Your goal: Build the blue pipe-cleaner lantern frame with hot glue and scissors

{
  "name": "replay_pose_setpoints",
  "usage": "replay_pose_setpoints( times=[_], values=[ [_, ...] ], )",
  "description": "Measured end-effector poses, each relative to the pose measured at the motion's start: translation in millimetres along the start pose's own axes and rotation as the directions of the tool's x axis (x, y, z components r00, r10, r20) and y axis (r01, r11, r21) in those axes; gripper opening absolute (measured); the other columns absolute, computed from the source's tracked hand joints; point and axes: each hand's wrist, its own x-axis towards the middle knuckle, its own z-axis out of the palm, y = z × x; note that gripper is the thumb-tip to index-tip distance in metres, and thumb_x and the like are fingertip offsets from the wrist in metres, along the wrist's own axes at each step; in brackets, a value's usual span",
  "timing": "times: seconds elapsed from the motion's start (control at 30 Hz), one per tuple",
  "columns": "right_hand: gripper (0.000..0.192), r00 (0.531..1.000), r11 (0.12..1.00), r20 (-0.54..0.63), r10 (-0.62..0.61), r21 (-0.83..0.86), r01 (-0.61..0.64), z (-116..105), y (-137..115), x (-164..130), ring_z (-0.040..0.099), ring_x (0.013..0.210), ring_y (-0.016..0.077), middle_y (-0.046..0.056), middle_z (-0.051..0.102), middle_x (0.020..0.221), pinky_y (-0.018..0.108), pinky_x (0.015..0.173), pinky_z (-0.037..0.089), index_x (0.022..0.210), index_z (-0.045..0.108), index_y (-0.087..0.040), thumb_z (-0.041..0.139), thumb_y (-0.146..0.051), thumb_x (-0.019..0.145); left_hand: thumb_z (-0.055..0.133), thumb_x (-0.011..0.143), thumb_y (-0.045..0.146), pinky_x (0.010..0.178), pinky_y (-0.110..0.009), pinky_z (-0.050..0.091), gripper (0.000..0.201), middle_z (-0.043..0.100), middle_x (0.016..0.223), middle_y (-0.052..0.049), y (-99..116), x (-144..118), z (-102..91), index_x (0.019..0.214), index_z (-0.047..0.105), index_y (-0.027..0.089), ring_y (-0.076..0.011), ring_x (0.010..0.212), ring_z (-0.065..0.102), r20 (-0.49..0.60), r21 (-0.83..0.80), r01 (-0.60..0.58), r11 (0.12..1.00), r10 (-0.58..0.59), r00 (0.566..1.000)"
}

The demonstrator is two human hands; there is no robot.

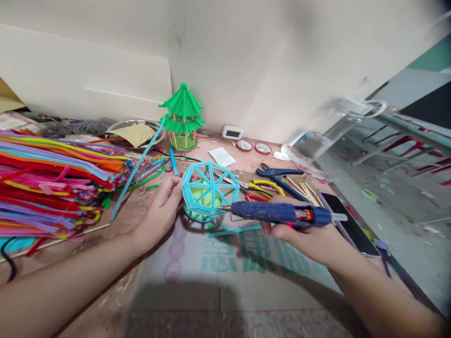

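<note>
My left hand has its fingers closed on the left edge of a light-blue pipe-cleaner frame, a many-sided ring with spokes meeting in the middle. Something yellow-green shows through the spokes. In my right hand is a dark blue hot glue gun, a glue stick poking out of its rear. Its brass nozzle points left, at the lower right part of the frame; whether it touches cannot be made out. A loose light-blue pipe cleaner lies below the nozzle.
Bundled coloured pipe cleaners fill the left side. Behind stands a green pagoda model, with a small digital clock to its right. Pliers, wooden sticks, a phone and a clear bottle are on the right.
</note>
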Motion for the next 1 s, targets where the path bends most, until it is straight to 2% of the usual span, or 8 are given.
replay_pose_setpoints(
  times=[0.13, 0.37, 0.6, 1.0],
  values=[
    [0.06, 0.999, 1.0, 0.045, -0.019, -0.005, 0.02, -2, -7, -2, 0.056, 0.056, 0.0144, 0.001, 0.062, 0.062, 0.027, 0.052, 0.044, 0.07, 0.064, -0.02, 0.063, -0.077, 0.087, 0.054, 0.098, 0.051, 0.074, -0.027, 0.05, 0.03, 0.059, 0.084, 0.001, -1, 0, -1.8, 0.088, 0.057, 0.023, -0.0165, 0.079, 0.053, -0.042, 0.106, -0.067, 0.992, 0.072, 0.997],
    [0.047, 0.999, 0.999, 0.03, -0.033, 0.003, 0.032, 1, -6, -10, 0.056, 0.057, 0.0119, -0.001, 0.064, 0.065, 0.023, 0.052, 0.04, 0.08, 0.068, -0.021, 0.075, -0.067, 0.085, 0.047, 0.103, 0.045, 0.078, -0.029, 0.05, 0.026, 0.058, 0.088, 0.001, -3, -2, -4.0, 0.093, 0.056, 0.024, -0.0166, 0.082, 0.056, -0.02, 0.169, -0.139, 0.976, 0.145, 0.989],
    [0.045, 0.999, 0.999, 0.039, -0.016, 0.038, 0.014, 2, -1, -10, 0.054, 0.055, 0.0104, -0.003, 0.063, 0.063, 0.022, 0.05, 0.037, 0.079, 0.067, -0.021, 0.075, -0.065, 0.086, 0.046, 0.104, 0.043, 0.078, -0.029, 0.047, 0.025, 0.057, 0.089, 0.0, -4, -3, -3.6, 0.094, 0.055, 0.023, -0.0166, 0.085, 0.055, -0.017, 0.175, -0.115, 0.978, 0.12, 0.993],
    [0.051, 0.998, 0.998, 0.047, 0.037, -0.058, -0.034, 1, -3, -14, 0.056, 0.056, 0.0125, 0.0, 0.064, 0.064, 0.024, 0.051, 0.039, 0.075, 0.067, -0.02, 0.072, -0.069, 0.086, 0.046, 0.105, 0.042, 0.075, -0.028, 0.045, 0.024, 0.056, 0.088, 0.001, -6, -3, -5.0, 0.093, 0.055, 0.023, -0.0157, 0.082, 0.053, -0.008, 0.147, -0.122, 0.982, 0.124, 0.992]
  ],
)
